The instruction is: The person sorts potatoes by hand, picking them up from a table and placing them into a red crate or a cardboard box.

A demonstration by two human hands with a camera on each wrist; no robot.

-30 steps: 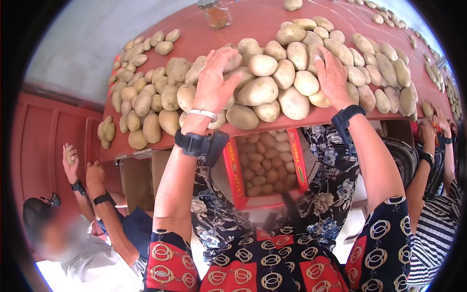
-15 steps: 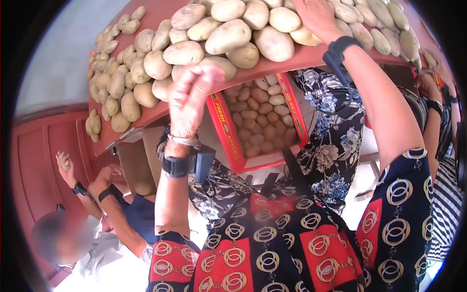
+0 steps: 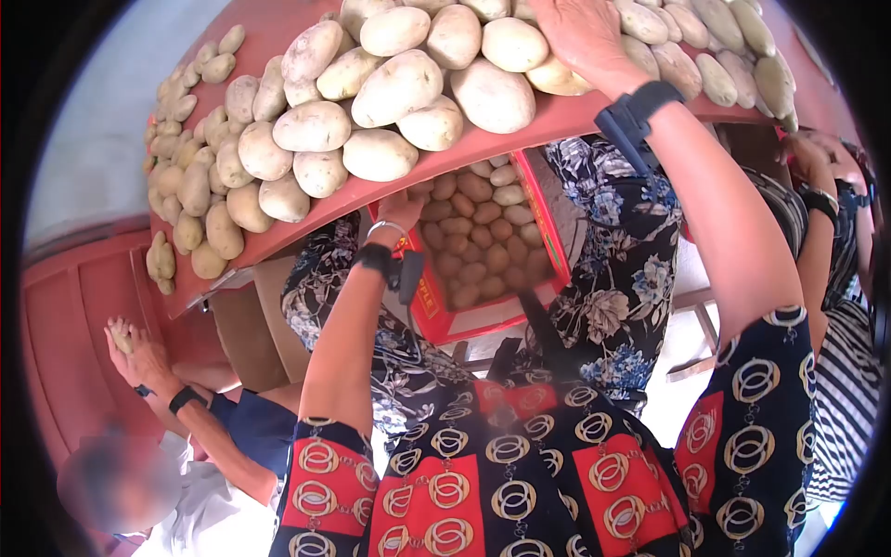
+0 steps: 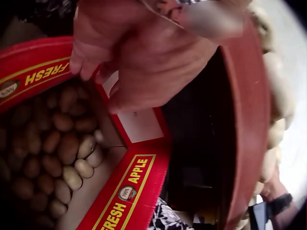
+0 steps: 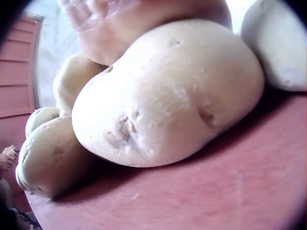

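My left hand (image 3: 399, 212) is low under the table's front edge, at the far left corner of a red fruit box (image 3: 549, 227). In the left wrist view, the left hand (image 4: 148, 60) has its fingers curled over the rim of the box (image 4: 136, 184) and grips its wall. Many brownish potatoes (image 3: 475, 238) lie inside. My right hand (image 3: 585, 42) rests over the potato pile (image 3: 399, 88) on the table, fingers partly cut off by the top of the head view. Close up, the right hand (image 5: 144, 26) leans against a large pale potato (image 5: 168, 100).
The reddish table (image 3: 580, 116) overhangs the far side of the box, its rounded edge (image 4: 252, 124) close beside my left hand. A person (image 3: 223, 427) at the left holds a small potato. A striped sleeve (image 3: 849, 418) shows at the right.
My left hand has left the potato pile and dropped below the table edge to the box, gripping its rim. The right hand stays on the pile, while the head view has tilted down.
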